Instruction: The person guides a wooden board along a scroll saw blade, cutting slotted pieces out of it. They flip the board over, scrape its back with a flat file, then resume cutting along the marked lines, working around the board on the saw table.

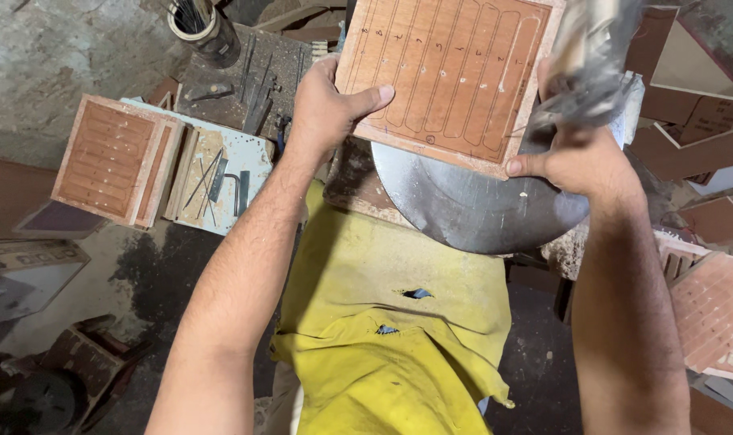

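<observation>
Head view: I logged both hands on 1 wooden board (451, 76), a reddish panel marked with long rounded slot outlines. The left hand (330, 101) clasped the board's left edge, thumb lying across its face. The right hand (580, 161) pinched the lower right corner, fingers (518, 167) closed on the edge; a blurred metal part (592, 56) stood above that hand, and I could not tell whether it was held. The board lay flat over a round metal disc (463, 201), between the 2 hands, slot lines running away from the body. Both hands were equally near. A similar grooved panel (112, 157) rested on the desk (253, 161), well to the left.
</observation>
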The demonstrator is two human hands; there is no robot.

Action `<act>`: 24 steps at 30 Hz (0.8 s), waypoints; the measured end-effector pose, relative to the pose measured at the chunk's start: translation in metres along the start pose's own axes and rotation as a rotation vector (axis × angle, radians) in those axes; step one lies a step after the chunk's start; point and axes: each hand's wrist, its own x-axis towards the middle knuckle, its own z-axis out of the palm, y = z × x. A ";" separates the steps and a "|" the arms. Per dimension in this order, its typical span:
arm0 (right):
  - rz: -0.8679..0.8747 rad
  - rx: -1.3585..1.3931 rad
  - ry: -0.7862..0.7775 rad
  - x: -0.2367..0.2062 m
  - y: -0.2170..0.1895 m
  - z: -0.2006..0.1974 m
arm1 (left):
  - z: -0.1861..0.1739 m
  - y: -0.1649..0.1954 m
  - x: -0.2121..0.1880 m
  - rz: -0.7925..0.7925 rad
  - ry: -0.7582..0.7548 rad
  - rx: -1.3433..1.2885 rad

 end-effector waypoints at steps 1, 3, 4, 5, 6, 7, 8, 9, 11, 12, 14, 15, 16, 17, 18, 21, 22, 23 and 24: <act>0.049 -0.170 -0.045 0.000 -0.002 -0.001 | 0.000 0.000 0.001 -0.002 -0.015 -0.058; -0.049 0.248 0.049 0.000 -0.004 -0.001 | 0.001 0.000 0.003 0.009 -0.029 -0.085; -0.100 0.458 0.097 0.001 -0.003 0.000 | 0.000 0.000 0.003 0.024 -0.024 -0.054; -0.084 0.221 0.056 0.001 -0.001 0.000 | 0.001 -0.001 0.003 0.036 -0.018 -0.026; -0.065 -0.014 0.016 0.002 0.002 0.000 | 0.001 -0.001 0.003 0.030 -0.015 -0.037; -0.045 -0.246 -0.026 0.003 0.005 0.000 | 0.001 -0.001 0.003 0.024 -0.012 -0.047; -0.008 -0.055 0.005 0.003 0.008 0.002 | 0.000 -0.001 0.003 0.017 -0.010 -0.055; 0.028 0.136 0.034 0.004 0.012 0.005 | 0.000 -0.001 0.003 0.013 -0.008 -0.028; 0.015 0.165 0.030 0.004 0.020 0.007 | -0.001 -0.001 0.004 0.008 -0.008 0.026; -0.033 0.001 -0.002 0.005 0.024 0.008 | 0.000 -0.001 0.004 0.019 -0.008 0.020; -0.048 -0.036 0.023 0.006 0.031 0.010 | 0.000 -0.001 0.005 0.045 -0.004 0.011; -0.012 0.091 0.079 0.007 0.033 0.011 | 0.000 -0.001 0.005 0.028 0.000 0.015; 0.026 0.219 0.136 0.008 0.035 0.012 | 0.001 -0.001 0.005 0.010 0.003 0.018; 0.018 0.083 0.078 0.009 0.036 0.012 | 0.001 -0.001 0.005 -0.006 0.005 0.023; 0.010 -0.053 0.021 0.010 0.037 0.011 | 0.002 -0.001 0.005 0.001 0.003 0.008; 0.007 -0.155 0.008 0.009 0.037 0.011 | 0.002 -0.001 0.005 0.018 0.002 -0.030; 0.011 -0.140 0.026 0.008 0.037 0.011 | 0.003 -0.001 0.005 0.017 0.002 -0.041; 0.046 -0.072 0.018 0.007 0.036 0.012 | 0.003 -0.001 0.005 0.017 0.000 -0.050; 0.078 -0.005 0.010 0.005 0.035 0.013 | 0.003 -0.001 0.004 0.018 0.001 -0.063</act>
